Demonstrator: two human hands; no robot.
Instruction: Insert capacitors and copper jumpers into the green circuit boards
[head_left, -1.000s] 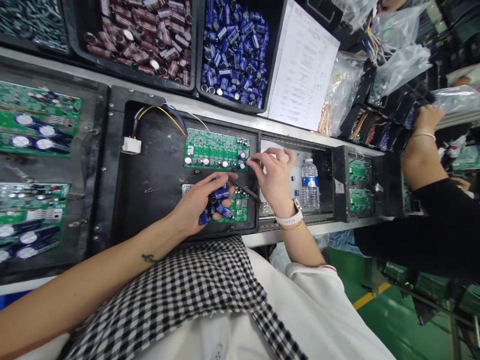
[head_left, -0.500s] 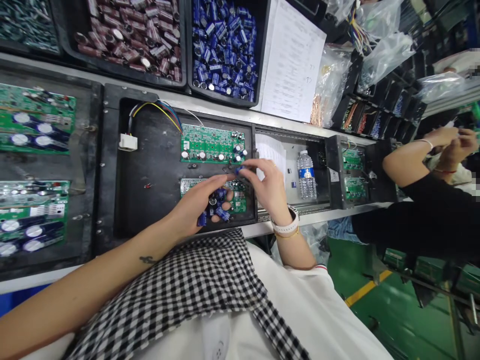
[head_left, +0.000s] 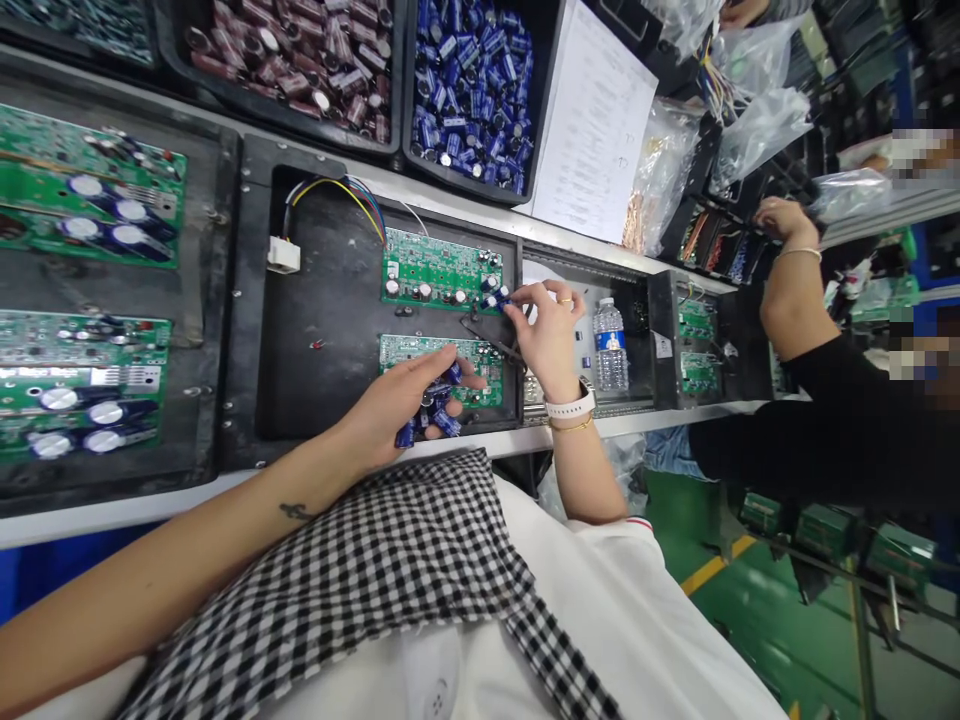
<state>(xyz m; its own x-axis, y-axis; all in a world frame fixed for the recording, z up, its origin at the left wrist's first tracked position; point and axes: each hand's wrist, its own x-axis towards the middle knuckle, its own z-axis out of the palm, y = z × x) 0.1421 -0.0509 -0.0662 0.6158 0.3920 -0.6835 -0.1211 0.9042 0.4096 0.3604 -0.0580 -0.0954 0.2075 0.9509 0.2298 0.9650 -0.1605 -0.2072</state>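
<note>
My left hand (head_left: 386, 405) is curled around several blue capacitors (head_left: 435, 402), held over the lower green circuit board (head_left: 484, 385) and partly hiding it. My right hand (head_left: 550, 338) is at the right edge of the upper green circuit board (head_left: 439, 265). Its thumb and forefinger pinch a blue capacitor (head_left: 504, 296) there, beside other capacitors standing on the board. Whether its leads sit in the board cannot be made out. Coloured wires with a white connector (head_left: 284, 256) run from the upper board's left end.
Bins of blue capacitors (head_left: 472, 90) and brown capacitors (head_left: 300, 60) stand behind the black tray (head_left: 315, 330). Printed sheets (head_left: 589, 130) lie alongside. A water bottle (head_left: 610, 345) is to the right. Farther right, a co-worker's arm (head_left: 799, 290) reaches towards small parts bins.
My right hand has moved from beside my left fingers up to the upper board's right edge with a capacitor. The view has shifted somewhat. The co-worker's arm has reached towards the bins.
</note>
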